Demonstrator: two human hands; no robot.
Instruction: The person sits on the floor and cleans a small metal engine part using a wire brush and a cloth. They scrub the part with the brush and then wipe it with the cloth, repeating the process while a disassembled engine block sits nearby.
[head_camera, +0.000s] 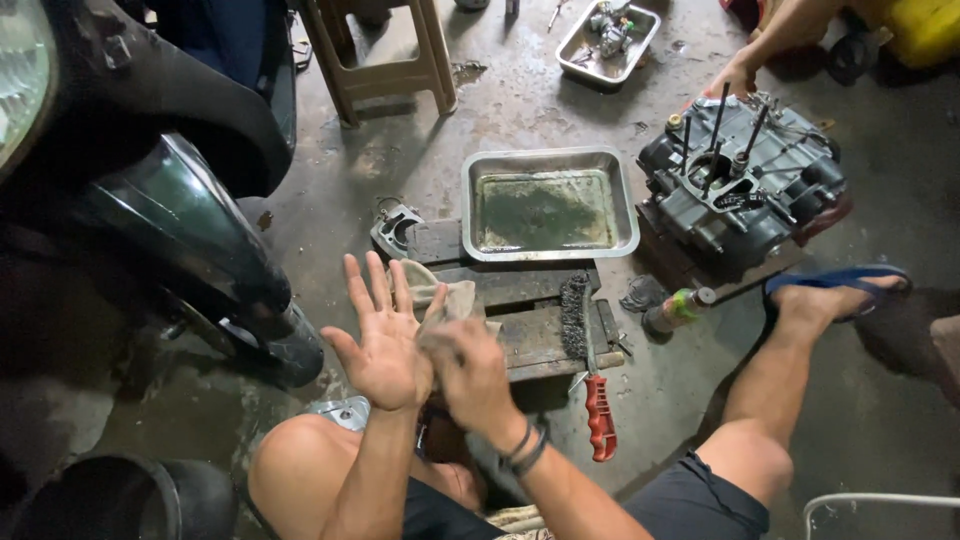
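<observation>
My left hand (377, 335) is held up flat with the palm facing me and the fingers spread. My right hand (470, 372) grips a dirty beige rag (440, 292) and presses it against the left palm. Both hands hover above a dark wooden board (520, 300) on the floor between my knees. A wire brush with a red handle (585, 350) lies on the board just right of my right hand.
A metal tray of greenish liquid (549, 205) sits beyond the board. A dark engine case with upright studs (740, 190) stands at right, another person's hand (735, 75) touching it. A motorcycle's front (170, 190) fills the left. A small parts tray (608, 42) and a stool (385, 60) are behind.
</observation>
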